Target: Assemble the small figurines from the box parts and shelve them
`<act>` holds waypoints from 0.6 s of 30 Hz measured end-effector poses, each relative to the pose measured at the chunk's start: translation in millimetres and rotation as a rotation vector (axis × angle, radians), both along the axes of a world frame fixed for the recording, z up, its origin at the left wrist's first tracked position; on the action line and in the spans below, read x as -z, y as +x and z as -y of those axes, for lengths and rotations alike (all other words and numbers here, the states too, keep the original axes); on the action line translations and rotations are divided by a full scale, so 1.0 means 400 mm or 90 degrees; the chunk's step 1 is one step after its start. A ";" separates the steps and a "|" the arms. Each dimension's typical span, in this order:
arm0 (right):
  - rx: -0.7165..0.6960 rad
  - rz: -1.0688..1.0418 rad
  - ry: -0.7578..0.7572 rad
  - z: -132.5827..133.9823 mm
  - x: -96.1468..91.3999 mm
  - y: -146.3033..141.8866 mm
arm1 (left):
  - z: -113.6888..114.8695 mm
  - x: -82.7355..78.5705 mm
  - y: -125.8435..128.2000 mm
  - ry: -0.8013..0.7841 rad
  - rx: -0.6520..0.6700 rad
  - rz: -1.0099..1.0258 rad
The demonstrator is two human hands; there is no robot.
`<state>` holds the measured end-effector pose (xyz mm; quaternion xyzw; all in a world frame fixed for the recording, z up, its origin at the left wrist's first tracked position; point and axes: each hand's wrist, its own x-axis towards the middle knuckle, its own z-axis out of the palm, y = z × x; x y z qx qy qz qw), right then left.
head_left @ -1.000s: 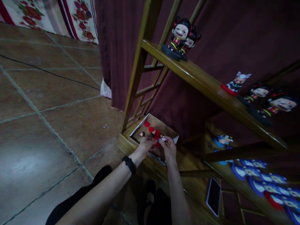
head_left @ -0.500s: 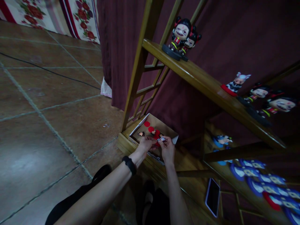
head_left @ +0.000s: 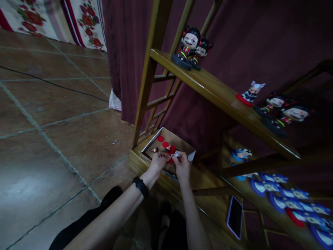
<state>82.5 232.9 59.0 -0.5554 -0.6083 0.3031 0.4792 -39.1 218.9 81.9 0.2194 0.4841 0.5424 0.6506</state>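
My right hand pinches a small white-haired figurine over a shallow cardboard box. Close beside it, my left hand has its fingers closed at the edge of a red round base, which is partly hidden by the fingers. Inside the box lie flat red discs and a small dark-haired figurine. Another dark-haired figurine lies just beyond my fingertips. The box's near side is partly covered by my hands.
The box stands on the low wooden shelf of a rack. A phone lies farther right. Larger black-haired figurines stand on the upper shelf; several blue-based figurines fill the right shelf. A cable crosses the tiled floor.
The view has shifted slightly, so the shelves and figurines appear farther left. Both hands stay together over the box, with the white-haired figurine still in my right fingers.
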 end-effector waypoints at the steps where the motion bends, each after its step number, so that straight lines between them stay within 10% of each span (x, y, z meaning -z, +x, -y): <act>1: -0.006 0.003 -0.001 0.001 -0.002 -0.001 | 0.000 -0.002 -0.006 -0.011 0.009 -0.002; 18: -0.065 -0.293 -0.083 0.005 -0.019 -0.009 | -0.021 -0.004 -0.073 -0.018 0.096 -0.085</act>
